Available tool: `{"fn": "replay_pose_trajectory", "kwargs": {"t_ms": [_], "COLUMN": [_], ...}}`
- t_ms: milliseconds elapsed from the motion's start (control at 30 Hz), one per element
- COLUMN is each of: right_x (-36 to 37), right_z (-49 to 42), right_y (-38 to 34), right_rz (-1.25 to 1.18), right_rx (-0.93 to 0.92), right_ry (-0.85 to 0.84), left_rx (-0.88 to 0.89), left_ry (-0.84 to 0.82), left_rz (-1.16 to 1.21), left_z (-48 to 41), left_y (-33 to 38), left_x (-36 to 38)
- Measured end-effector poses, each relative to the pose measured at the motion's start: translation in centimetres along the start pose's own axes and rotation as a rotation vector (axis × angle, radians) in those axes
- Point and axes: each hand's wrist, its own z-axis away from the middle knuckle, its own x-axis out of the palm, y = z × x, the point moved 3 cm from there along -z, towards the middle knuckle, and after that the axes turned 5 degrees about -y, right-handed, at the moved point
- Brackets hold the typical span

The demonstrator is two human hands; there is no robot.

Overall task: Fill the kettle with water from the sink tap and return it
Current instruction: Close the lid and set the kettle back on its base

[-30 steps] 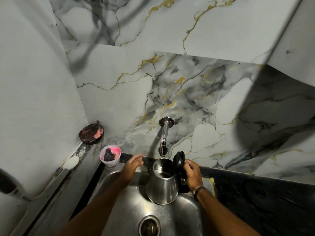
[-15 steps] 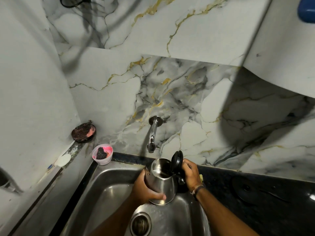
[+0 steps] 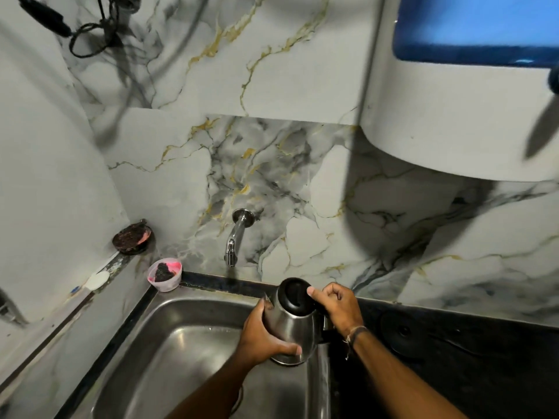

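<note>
Steel kettle (image 3: 295,328) held over the right rim of the sink (image 3: 187,343), tilted a little, black lid (image 3: 295,296) down and closed. Left hand (image 3: 262,337) wrapped around the kettle's body from the left, fingers (image 3: 287,349) curled under its lower front. Right hand (image 3: 337,306) closed on the handle side, thumb (image 3: 314,293) pressed onto the lid's edge. A band (image 3: 355,332) worn on the right wrist. Tap (image 3: 234,240) on the marble wall (image 3: 272,86), up and to the left of the kettle, well apart from it; no water seen running. Pink cup (image 3: 165,275) with something dark inside, at the sink's back left corner. Round dark dish (image 3: 132,237) on the ledge behind that. Black desk (image 3: 453,358) to the right of the sink. White and blue appliance (image 3: 453,101) mounted high on the right.
</note>
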Motion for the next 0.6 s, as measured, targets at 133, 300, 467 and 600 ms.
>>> {"fn": "replay_pose_trajectory", "kwargs": {"t_ms": [133, 300, 467, 600], "right_x": [-3.3, -8.6, -14.5, -19.4], "right_z": [0.4, 0.5, -0.4, -1.6], "right_y": [0.7, 0.8, 2.0, 3.0], "right_rz": [0.002, 0.007, 0.043, 0.083], "right_rx": [0.009, 0.012, 0.014, 0.019], "right_ry": [-0.031, -0.019, -0.002, 0.033], "left_rx": [-0.008, -0.023, -0.016, -0.031], "left_ry": [0.018, 0.023, 0.021, -0.009], "left_rz": [-0.026, -0.053, -0.042, -0.04], "left_z": [0.6, 0.8, -0.2, -1.7], "left_y": [2.0, 4.6, 7.3, 9.4], "left_x": [2.9, 7.6, 13.0, 17.3]}}
